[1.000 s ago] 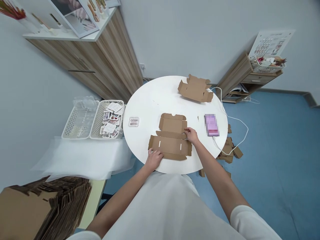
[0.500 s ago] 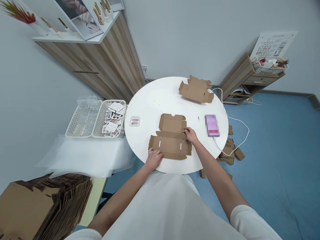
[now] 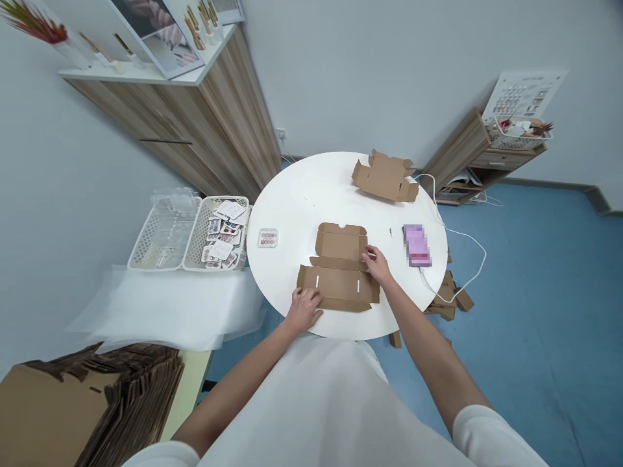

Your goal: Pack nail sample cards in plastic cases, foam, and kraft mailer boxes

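A flattened brown cardboard box (image 3: 341, 280) lies unfolded near the front of the round white table (image 3: 292, 201), with its creased panels and two white slots facing up. My left hand (image 3: 304, 307) is closed at its front left corner, fingers bent over the edge flap and thumb near the front edge. At the right side, by the crease between the two large panels, the fingers of my right hand (image 3: 376, 263) pinch the cardboard edge. The undersides of both grips are hidden.
Another partly folded cardboard box (image 3: 387, 176) sits at the table's back. A phone (image 3: 417, 246) with a white cable lies right, a small clear case (image 3: 268, 238) left. Beyond the left edge are white baskets (image 3: 186, 259), plastic sheets (image 3: 165, 305) and stacked cardboard (image 3: 53, 408). Boxes (image 3: 445, 298) lie on the floor.
The whole view has shifted slightly. The left hand's thumb now shows more, lower down by the front edge; the right hand stays at the same side edge. The cardboard is still flat.
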Tool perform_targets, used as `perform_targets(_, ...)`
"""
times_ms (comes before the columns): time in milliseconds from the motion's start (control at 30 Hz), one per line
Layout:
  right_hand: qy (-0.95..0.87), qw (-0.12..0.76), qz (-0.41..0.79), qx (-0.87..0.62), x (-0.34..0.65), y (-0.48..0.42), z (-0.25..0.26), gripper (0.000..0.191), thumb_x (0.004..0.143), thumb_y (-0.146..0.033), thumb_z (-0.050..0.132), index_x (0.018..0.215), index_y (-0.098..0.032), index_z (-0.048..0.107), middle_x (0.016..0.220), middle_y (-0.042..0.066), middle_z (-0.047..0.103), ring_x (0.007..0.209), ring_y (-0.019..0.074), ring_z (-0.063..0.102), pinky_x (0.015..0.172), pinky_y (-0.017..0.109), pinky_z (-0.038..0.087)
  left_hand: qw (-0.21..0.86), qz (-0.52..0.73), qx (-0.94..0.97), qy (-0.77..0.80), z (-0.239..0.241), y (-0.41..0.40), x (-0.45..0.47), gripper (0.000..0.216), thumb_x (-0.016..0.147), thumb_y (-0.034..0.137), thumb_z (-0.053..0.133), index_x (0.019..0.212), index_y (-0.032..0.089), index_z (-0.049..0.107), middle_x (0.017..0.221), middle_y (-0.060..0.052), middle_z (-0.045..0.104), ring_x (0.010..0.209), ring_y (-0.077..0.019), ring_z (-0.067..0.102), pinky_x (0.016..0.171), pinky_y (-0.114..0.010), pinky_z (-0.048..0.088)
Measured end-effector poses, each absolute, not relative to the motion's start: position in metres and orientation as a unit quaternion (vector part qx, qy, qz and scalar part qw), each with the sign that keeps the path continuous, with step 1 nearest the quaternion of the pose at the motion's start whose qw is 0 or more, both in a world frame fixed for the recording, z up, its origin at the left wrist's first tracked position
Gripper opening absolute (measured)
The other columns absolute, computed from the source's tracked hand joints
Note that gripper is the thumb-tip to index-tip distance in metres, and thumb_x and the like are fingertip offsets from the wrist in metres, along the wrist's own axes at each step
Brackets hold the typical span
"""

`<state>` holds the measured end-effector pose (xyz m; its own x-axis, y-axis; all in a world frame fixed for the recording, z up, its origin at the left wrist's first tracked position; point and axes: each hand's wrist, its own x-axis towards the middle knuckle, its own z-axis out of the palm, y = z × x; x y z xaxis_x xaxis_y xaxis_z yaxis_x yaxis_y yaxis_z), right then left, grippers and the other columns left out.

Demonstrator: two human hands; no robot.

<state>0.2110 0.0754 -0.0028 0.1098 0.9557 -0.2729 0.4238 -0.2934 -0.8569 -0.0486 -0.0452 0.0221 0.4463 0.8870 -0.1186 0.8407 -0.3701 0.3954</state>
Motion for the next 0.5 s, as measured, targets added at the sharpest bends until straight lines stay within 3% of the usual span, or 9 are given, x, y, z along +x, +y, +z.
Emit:
perform_targets(133, -0.487, 0.315, 0.417, -0.7, 0.209, 0.071, 0.002, 0.06, 0.072, -0.04, 0.05, 0.127, -0.026, 0.031, 0.125, 0.01, 0.043, 0.095, 0.0182, 0.054, 0.079, 0.034, 0.046, 0.148, 0.061, 0.792, 0.589, 0.024, -0.044, -0.057, 0.062, 0.064, 0.039, 0.064, 0.12, 0.024, 0.043, 0.131, -0.013, 0.035, 0.12, -0.0306, 0.03, 0.096, -0.048, 0.017)
perform_targets(267, -0.513, 0.289, 0.425, -0.688, 0.205, 0.069, 0.0, 0.042, 0.074, -0.031, 0.047, 0.115, -0.025, 0.045, 0.114, 0.006, 0.052, 0.091, 0.0166, 0.055, 0.081, 0.035, 0.045, 0.146, 0.034, 0.762, 0.63, 0.017, -0.037, -0.067, 0.087, 0.055, 0.045, 0.069, 0.129, 0.023, 0.031, 0.138, -0.016, 0.021, 0.122, -0.0336, 0.026, 0.095, -0.049, 0.022)
perform_targets(500, -0.542, 0.256, 0.402, -0.692, 0.201, 0.065, -0.002, 0.03, 0.072, -0.02, 0.042, 0.098, -0.02, 0.058, 0.097, 0.004, 0.06, 0.082, 0.0144, 0.057, 0.078, 0.031, 0.044, 0.134, 0.028, 0.773, 0.619, 0.012, -0.028, -0.066, 0.072, 0.067, 0.042, 0.06, 0.13, 0.023, 0.03, 0.138, -0.013, 0.027, 0.115, -0.0287, 0.038, 0.09, -0.041, 0.032)
